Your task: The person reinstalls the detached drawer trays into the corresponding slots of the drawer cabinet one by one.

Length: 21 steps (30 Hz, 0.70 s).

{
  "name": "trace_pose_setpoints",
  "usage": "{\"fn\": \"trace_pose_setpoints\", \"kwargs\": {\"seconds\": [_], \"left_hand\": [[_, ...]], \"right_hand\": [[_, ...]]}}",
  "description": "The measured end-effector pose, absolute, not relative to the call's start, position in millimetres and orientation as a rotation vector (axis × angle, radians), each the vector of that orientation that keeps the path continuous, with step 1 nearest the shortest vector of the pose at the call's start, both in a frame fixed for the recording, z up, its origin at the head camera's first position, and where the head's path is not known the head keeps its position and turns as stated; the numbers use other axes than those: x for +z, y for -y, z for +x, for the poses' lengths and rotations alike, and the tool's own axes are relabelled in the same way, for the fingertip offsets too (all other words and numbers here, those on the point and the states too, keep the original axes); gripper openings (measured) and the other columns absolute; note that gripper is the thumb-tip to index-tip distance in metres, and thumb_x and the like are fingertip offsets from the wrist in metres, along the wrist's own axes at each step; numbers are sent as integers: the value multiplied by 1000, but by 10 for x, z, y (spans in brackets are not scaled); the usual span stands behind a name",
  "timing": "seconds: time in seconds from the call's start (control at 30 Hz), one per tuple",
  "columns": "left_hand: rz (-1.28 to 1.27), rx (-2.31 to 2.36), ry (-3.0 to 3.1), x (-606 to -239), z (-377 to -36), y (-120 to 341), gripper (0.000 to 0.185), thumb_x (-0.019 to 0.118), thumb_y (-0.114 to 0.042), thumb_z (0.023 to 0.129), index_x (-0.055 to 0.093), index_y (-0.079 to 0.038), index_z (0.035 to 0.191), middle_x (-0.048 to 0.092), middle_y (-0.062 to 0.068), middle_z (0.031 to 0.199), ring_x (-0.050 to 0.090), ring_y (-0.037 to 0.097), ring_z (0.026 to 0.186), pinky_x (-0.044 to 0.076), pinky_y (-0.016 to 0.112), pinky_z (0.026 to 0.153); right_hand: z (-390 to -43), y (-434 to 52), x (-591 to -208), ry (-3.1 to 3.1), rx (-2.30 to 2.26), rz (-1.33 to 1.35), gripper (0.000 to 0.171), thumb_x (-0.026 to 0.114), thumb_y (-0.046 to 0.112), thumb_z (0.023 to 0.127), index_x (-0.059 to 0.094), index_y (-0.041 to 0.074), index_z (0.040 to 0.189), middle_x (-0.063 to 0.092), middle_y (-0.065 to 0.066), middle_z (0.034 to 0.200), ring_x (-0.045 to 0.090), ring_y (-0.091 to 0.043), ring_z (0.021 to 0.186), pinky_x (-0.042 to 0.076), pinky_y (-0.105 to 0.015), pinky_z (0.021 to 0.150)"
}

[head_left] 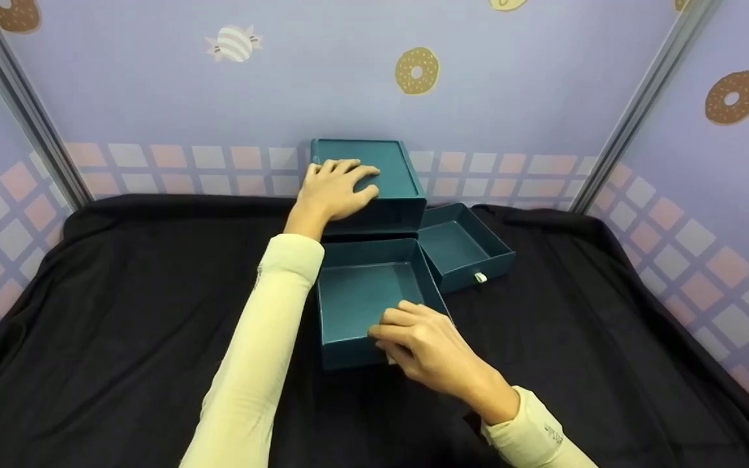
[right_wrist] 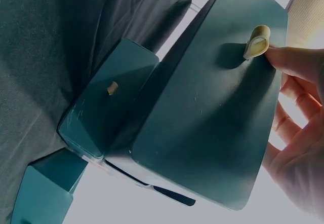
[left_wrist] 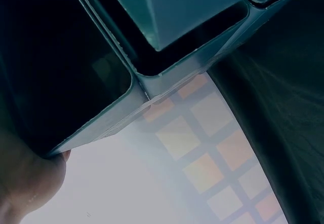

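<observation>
My left hand (head_left: 335, 188) lies flat, fingers spread, on the teal drawer box (head_left: 374, 175) at the cloth's back edge. My right hand (head_left: 423, 348) seems to pinch the front drawer's (head_left: 365, 299) pull tab (right_wrist: 256, 41). It's probably light, stiff cardboard; the tab is the hold.
</observation>
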<state>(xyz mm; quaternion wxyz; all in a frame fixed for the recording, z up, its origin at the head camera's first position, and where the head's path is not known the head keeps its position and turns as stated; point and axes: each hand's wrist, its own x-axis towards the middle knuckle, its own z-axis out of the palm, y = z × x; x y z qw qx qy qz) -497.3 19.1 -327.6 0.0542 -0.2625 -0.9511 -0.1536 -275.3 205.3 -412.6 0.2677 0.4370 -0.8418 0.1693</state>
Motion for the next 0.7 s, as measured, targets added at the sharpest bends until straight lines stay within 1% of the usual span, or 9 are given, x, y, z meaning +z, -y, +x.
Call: {"fn": "trace_pose_setpoints", "kwargs": {"seconds": [0.2,0.5,0.7], "left_hand": [[-796,-473,2881,-3291,-4977,-192,57,35,-54,108,43,-40,162,31,1,173,28,33,157,20,59,123],[-767,-462,2890,-3299,-4978,-167,56,36,-54,109,42,-40,163,30,2,174,26,32,158,18,59,124],[-780,-462,2878,-3290,-4957,-199,56,36,-54,109,42,-39,163,30,3,174,26,33,158,17,59,126]], "right_hand": [[-2789,-2048,-4153,2267,436,1175,10,77,8,97,82,14,104,65,7,89,51,-12,75,45,-27,66],[-2858,-2013,-4143,2255,438,1165,11,78,7,95,82,13,103,66,6,89,50,-12,75,47,-27,67],[-2898,-1986,-4138,2261,403,1126,13,77,8,96,83,15,105,67,7,89,53,-12,76,50,-29,70]]}}
